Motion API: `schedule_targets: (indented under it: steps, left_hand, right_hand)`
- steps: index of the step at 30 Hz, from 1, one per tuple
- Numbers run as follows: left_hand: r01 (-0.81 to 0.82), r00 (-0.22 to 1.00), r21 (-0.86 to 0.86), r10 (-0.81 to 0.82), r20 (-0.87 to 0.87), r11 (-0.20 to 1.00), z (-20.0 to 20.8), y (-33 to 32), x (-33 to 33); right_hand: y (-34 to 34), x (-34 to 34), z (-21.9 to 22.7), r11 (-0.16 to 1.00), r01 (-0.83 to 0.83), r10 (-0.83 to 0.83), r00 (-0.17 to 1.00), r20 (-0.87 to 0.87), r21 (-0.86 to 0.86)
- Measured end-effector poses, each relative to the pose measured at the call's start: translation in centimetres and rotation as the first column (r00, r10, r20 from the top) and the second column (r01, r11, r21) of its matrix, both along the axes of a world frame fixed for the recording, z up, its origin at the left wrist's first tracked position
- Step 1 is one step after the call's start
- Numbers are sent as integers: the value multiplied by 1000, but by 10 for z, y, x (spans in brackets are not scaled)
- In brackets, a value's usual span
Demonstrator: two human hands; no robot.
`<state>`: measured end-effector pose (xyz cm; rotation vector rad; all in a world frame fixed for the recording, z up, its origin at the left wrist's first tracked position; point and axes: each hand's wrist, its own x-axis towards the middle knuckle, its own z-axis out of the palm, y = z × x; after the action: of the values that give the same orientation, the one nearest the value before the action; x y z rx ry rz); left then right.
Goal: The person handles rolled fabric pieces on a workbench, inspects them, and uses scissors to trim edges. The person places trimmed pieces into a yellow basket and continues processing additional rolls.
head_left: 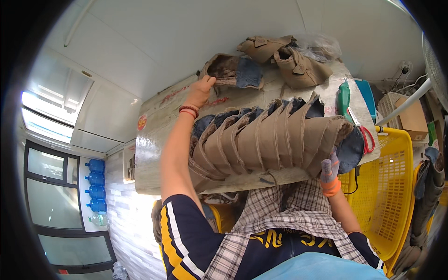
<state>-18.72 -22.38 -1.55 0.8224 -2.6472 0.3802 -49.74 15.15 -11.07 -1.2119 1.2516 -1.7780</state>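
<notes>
In the head view, a pale worktable (151, 154) stands against white wall panels (154, 37), carrying a nested row of brown boot uppers (254, 142), the landmark here. Behind the row's left half lies a lone boot upper (248, 72), its fuzzy lining and blue patch showing. The left hand (201, 91) is closed, pinching that upper's near rim. The gloved right hand (330, 175) has its fingers against the row's right end; whether they grip cannot be told.

The uppers look light and soft, likely to fold rather than break, with a lining that should give fair grip; the thick rim seems the surest hold. The row could slump if pushed at one end.

The table's near edge runs close below the row. Bare tabletop shows left of the row and in a band behind it; strapped uppers (308, 74) stand behind its right half. Red-handled scissors (367, 140) lie just beyond its right end, and a yellow basket (382, 186) stands farther right.
</notes>
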Motion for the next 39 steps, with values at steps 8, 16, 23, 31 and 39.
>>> schedule_targets:
  steps: [8,16,23,31,39]
  left_hand:
    - [172,967,-358,-227,-116,918,126,173,0]
    - [443,852,-523,-523,-6,728,152,295,-79]
    - [841,537,-219,-815,216,495,75,378,-147]
    - [918,329,-234,-944,-4,321,41,367,-169]
    - [69,997,356,-52,-58,932,26,239,-207]
  right_hand:
    - [29,6,43,927,298,-323,943,-84,-226]
    - [101,20,186,802,91,-462,721,-517,-590]
    - [103,16,119,974,183,-70,799,597,-130]
    - [128,-36,66,984,86,62,656,752,-155]
    - [132,-57,27,989,1,117,609,785,-148]
